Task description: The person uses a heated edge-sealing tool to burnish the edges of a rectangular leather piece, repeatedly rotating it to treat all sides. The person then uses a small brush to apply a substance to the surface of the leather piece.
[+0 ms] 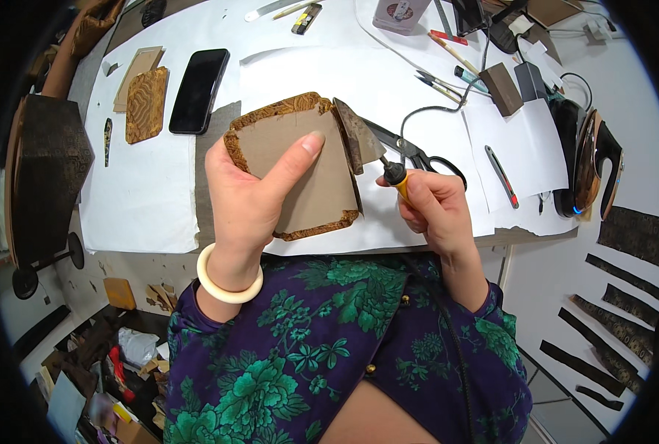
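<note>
My left hand (244,192) grips a squarish board panel (311,185), thumb pressed flat on its plain grey-brown face. Gold-brown patterned fabric wraps over the panel's rounded edges, with frayed bits at the upper rim. Closed around a yellow-and-black handle, my right hand (437,211) holds a small hand iron (366,137) with a flat, stained metal plate. That plate lies at the panel's right edge, where a dark flap (350,144) stands out; whether they touch is hard to tell. Partly hidden behind the plate are black-handled scissors (414,153).
A black phone (198,92) and a brown patterned piece (147,105) lie left on white paper (141,192). A red-and-grey cutter (501,176), a dark block (501,89) and an upright iron (592,163) stand or lie right. A black cord (418,111) curves behind the scissors.
</note>
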A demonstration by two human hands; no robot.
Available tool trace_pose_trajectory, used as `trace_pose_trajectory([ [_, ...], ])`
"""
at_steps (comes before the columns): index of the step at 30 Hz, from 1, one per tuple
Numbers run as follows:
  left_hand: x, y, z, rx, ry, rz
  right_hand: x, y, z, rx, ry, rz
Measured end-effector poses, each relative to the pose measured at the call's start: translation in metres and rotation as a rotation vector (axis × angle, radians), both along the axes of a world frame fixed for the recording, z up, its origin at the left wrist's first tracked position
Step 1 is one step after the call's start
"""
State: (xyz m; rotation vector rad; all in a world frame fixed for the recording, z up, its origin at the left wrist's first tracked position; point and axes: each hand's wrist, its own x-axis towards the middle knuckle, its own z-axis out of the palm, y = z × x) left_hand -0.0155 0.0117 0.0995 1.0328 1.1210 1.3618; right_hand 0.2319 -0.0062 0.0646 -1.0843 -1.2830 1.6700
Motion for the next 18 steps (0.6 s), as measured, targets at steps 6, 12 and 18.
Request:
trace_pose_trajectory([
  [6,0.0,-0.002,-0.004,0.054,0.096,0.042,-0.008,-0.006,0.0,0.308,-0.191,-0.148],
  [12,-0.022,0.007,-0.012,-0.243,-0.325,-0.074,0.007,0.003,-0.002,0.002,0.146,-0.09],
  [18,-0.019,0.011,-0.022,-0.128,-0.399,-0.038,0.003,-0.009,-0.013,-0.307,0.393,0.063],
])
